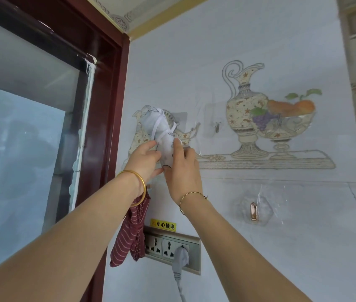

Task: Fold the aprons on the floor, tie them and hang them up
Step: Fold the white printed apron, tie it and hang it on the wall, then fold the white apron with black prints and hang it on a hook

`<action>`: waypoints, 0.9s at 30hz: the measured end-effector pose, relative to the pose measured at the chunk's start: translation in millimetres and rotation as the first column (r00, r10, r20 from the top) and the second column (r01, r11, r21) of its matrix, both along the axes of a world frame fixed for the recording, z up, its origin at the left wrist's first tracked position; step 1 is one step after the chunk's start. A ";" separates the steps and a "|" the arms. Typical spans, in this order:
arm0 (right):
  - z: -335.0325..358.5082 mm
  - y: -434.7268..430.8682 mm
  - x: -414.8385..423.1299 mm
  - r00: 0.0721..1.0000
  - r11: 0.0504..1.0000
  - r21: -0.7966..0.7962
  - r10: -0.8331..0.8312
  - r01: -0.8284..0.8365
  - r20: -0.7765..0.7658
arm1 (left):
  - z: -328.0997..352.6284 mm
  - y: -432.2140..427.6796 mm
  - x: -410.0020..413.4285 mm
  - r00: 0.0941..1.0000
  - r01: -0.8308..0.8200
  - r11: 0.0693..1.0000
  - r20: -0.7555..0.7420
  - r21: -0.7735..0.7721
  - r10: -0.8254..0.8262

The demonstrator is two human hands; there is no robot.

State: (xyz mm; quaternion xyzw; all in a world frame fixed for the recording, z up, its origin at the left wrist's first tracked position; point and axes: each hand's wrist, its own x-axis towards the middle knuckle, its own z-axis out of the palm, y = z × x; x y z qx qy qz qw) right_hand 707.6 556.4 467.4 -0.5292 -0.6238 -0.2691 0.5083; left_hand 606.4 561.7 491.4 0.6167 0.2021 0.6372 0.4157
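Against the tiled wall beside the door frame [109, 118], both hands grasp the white rolled apron [161, 129]: left hand [145, 159] and right hand [181, 171] pinch its lower end, seemingly at a hook. Below, a red striped apron [129, 234] partly covers the socket panel [172, 249].

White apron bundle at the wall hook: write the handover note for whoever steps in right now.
Left hand: gripping the rolled, tied white apron from the left.
Right hand: gripping it from the right.
White apron: held up against the left wall hook; whether its string is on the hook cannot be told.
Red striped apron: hangs below the left wrist, beside the socket panel.
Left: seat the white apron, let go, check both. Spare hook free.
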 end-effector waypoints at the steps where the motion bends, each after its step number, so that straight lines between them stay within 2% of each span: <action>1: -2.4 -0.7 0.1 1.000 1.000 -0.004 0.007 -0.007 -0.015 | -1.3 0.4 -0.2 1.000 -0.003 1.000 -0.008 -0.003 0.003; 8: -22.9 -5.4 -2.3 0.994 0.997 -0.043 0.053 -0.057 -0.098 | -10.6 2.5 2.1 0.990 -0.081 0.997 -0.119 -0.020 0.078; 13: -33.4 -7.8 -2.3 0.991 0.995 -0.102 0.007 -0.020 -0.133 | -21.7 -2.4 1.9 0.980 -0.090 0.995 -0.185 -0.048 0.079; 19: -41.0 -19.0 -2.5 0.991 0.981 -0.182 -0.090 0.070 -0.100 | -33.1 -8.2 -3.4 0.969 -0.115 0.991 -0.227 -0.069 0.096; 23: -59.7 -40.4 -10.8 0.990 0.989 -0.106 -0.108 0.098 -0.090 | -49.4 -24.3 -13.1 0.973 -0.099 0.986 -0.218 -0.134 0.068; 27: -96.9 -58.5 -34.2 0.999 0.997 0.063 -0.035 0.037 -0.035 | -75.5 -49.6 -30.1 0.983 -0.129 0.971 -0.153 -0.201 0.099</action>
